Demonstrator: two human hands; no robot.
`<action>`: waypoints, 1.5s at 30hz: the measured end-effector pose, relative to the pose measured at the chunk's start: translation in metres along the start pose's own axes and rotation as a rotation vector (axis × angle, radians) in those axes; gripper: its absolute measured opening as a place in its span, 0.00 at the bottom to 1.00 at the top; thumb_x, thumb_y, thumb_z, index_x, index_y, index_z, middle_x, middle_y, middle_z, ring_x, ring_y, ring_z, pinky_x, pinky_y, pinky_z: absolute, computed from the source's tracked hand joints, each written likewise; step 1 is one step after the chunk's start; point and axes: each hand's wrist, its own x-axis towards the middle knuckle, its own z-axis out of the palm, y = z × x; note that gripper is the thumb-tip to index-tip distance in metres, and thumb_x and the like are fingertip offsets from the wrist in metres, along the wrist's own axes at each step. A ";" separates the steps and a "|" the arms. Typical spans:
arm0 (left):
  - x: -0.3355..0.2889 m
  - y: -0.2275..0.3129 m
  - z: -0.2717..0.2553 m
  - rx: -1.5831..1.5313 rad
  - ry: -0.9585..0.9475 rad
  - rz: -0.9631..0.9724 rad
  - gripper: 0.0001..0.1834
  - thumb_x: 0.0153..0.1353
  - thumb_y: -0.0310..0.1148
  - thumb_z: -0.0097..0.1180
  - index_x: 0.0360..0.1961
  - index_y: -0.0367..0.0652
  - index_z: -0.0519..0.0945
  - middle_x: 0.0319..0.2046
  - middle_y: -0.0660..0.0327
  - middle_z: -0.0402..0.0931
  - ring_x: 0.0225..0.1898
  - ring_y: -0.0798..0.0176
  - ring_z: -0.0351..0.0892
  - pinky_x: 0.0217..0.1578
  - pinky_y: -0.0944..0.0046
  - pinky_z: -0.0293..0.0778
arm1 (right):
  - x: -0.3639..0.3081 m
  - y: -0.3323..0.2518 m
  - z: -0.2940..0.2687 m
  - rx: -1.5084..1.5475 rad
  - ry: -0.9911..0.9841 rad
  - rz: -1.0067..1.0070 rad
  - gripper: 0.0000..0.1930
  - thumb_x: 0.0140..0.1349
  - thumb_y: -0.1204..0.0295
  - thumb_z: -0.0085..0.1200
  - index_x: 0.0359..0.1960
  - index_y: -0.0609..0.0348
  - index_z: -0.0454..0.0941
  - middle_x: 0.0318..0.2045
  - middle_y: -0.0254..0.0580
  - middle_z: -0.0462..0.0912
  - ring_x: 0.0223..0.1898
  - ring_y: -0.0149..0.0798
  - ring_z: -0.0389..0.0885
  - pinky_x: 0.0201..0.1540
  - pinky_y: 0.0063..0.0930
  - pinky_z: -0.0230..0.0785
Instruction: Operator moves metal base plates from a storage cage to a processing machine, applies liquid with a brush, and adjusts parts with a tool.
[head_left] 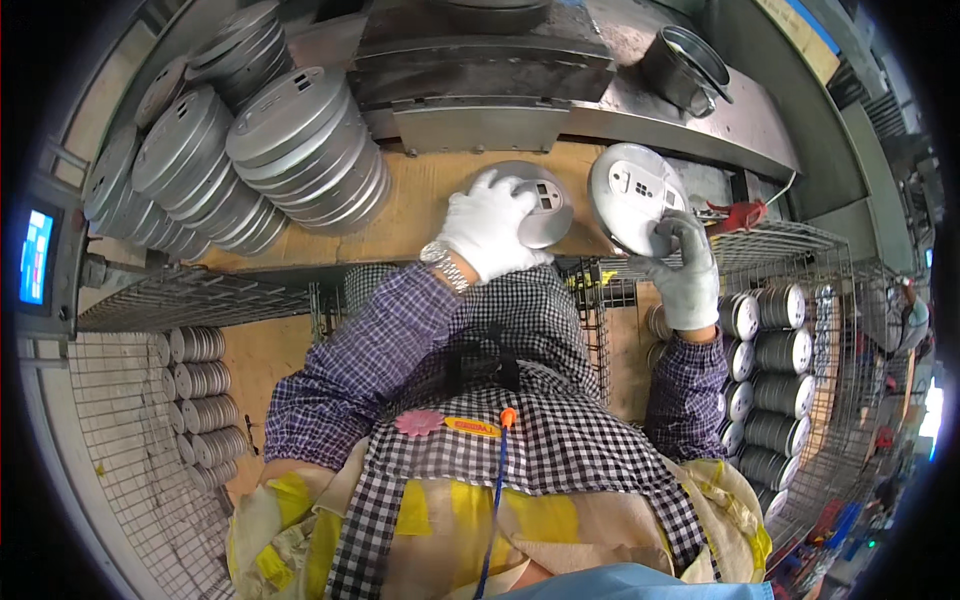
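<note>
slotted metal disc lay on the wooden bench top — gloved left hand half-open over it — while the gloved right hand pinched a tilted second disc by its edge.

I've got my gloved left hand spread palm-down, my gloved right hand curled and upright to its right.

Disc stacks are standing on the left of the board. Right of them, one disc is lying beneath the left hand; farther right, the right hand is holding a second disc. Behind that, a pot is sitting on a ledge. Lower down, side cages are holding disc rows.
</note>
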 end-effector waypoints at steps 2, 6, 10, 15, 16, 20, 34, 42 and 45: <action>-0.003 -0.003 -0.001 0.005 0.028 0.013 0.39 0.40 0.63 0.66 0.49 0.47 0.77 0.57 0.53 0.69 0.64 0.47 0.62 0.55 0.44 0.69 | 0.000 0.003 -0.001 -0.026 0.013 -0.044 0.29 0.33 0.69 0.75 0.41 0.58 0.75 0.45 0.43 0.79 0.46 0.46 0.78 0.47 0.35 0.75; -0.005 0.005 -0.005 -0.035 0.094 0.003 0.39 0.42 0.63 0.65 0.52 0.50 0.77 0.59 0.52 0.67 0.65 0.46 0.60 0.57 0.43 0.68 | 0.001 0.006 -0.002 -0.056 -0.004 -0.032 0.29 0.33 0.69 0.74 0.40 0.58 0.75 0.44 0.43 0.79 0.46 0.47 0.78 0.47 0.36 0.74; 0.014 0.023 -0.008 -0.012 -0.013 -0.085 0.39 0.43 0.64 0.63 0.54 0.54 0.76 0.61 0.52 0.64 0.65 0.44 0.58 0.57 0.42 0.67 | 0.004 0.005 -0.002 -0.045 -0.010 -0.020 0.28 0.33 0.70 0.74 0.39 0.58 0.75 0.44 0.42 0.79 0.46 0.47 0.78 0.47 0.36 0.74; 0.015 0.015 -0.014 -0.013 -0.123 -0.088 0.37 0.43 0.61 0.64 0.55 0.59 0.76 0.60 0.53 0.65 0.66 0.45 0.58 0.57 0.41 0.66 | 0.003 0.003 0.002 -0.009 -0.024 0.001 0.28 0.33 0.70 0.74 0.39 0.58 0.75 0.44 0.42 0.79 0.46 0.47 0.78 0.46 0.36 0.74; 0.013 0.013 -0.014 -0.009 -0.122 -0.064 0.37 0.43 0.61 0.64 0.55 0.59 0.76 0.60 0.54 0.65 0.65 0.45 0.58 0.57 0.41 0.65 | 0.003 0.004 0.003 0.003 -0.014 0.034 0.28 0.33 0.69 0.74 0.39 0.57 0.75 0.44 0.41 0.79 0.46 0.47 0.78 0.46 0.36 0.74; 0.009 0.007 -0.016 -0.010 -0.101 -0.035 0.35 0.43 0.60 0.65 0.53 0.59 0.78 0.59 0.54 0.66 0.65 0.46 0.59 0.57 0.42 0.65 | 0.003 0.009 0.010 -0.057 -0.025 -0.025 0.29 0.32 0.68 0.75 0.40 0.57 0.75 0.42 0.39 0.79 0.46 0.47 0.78 0.46 0.36 0.74; -0.029 -0.044 -0.010 0.058 0.191 -0.133 0.29 0.43 0.51 0.68 0.47 0.52 0.80 0.58 0.52 0.68 0.64 0.42 0.59 0.58 0.39 0.62 | 0.025 -0.003 0.082 -0.024 -0.280 0.016 0.28 0.36 0.62 0.74 0.40 0.57 0.77 0.45 0.43 0.80 0.49 0.52 0.76 0.52 0.40 0.70; -0.016 -0.053 -0.001 0.124 0.108 -0.100 0.32 0.48 0.57 0.64 0.51 0.53 0.77 0.60 0.54 0.66 0.66 0.44 0.58 0.62 0.30 0.50 | 0.026 -0.003 0.088 -0.014 -0.252 0.018 0.27 0.36 0.61 0.73 0.39 0.57 0.77 0.44 0.42 0.81 0.46 0.52 0.78 0.49 0.40 0.71; -0.017 -0.055 0.001 0.132 0.095 -0.100 0.33 0.49 0.58 0.62 0.52 0.52 0.76 0.60 0.55 0.66 0.66 0.46 0.58 0.62 0.30 0.49 | 0.025 -0.002 0.088 0.010 -0.256 0.035 0.28 0.37 0.60 0.74 0.40 0.57 0.78 0.43 0.43 0.81 0.45 0.51 0.79 0.49 0.39 0.72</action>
